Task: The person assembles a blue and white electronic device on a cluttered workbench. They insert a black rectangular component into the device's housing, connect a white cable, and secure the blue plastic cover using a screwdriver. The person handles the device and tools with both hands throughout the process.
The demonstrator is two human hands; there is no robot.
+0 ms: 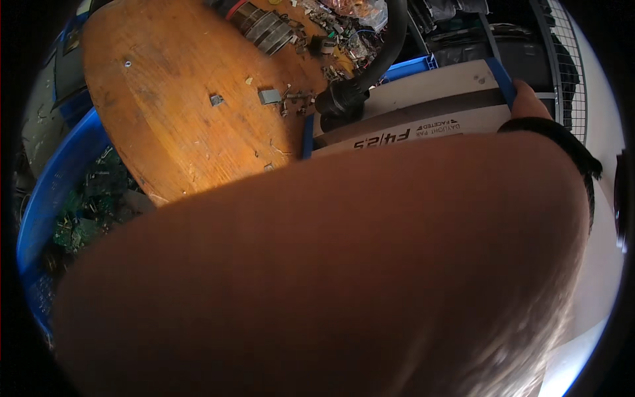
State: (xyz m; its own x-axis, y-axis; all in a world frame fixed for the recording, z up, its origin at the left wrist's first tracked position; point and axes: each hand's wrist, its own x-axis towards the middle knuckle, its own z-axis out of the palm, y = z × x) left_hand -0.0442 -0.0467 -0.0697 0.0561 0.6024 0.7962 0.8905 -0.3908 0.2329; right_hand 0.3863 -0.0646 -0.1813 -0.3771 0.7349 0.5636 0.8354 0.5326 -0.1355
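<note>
At the upper right my right hand (529, 100), with a black band at its wrist, grips the blue end of a long white and grey box (423, 92). Its fingertips are partly hidden behind the box's edge. A large blurred stretch of bare arm (331, 264) fills the lower half of the view and covers the box's near side. My left hand does not show. A black hose (390, 53) curves down to a thick black end piece (340, 99), which stands against the box's left part.
A worn wooden table (165, 86) holds a small grey block (269, 96), scattered metal bits and a ribbed metal cylinder (268, 30). Mixed scrap (350, 40) lies behind. At left stands a blue basket (56, 172) of green circuit boards (99, 192). A wire rack (572, 73) stands far right.
</note>
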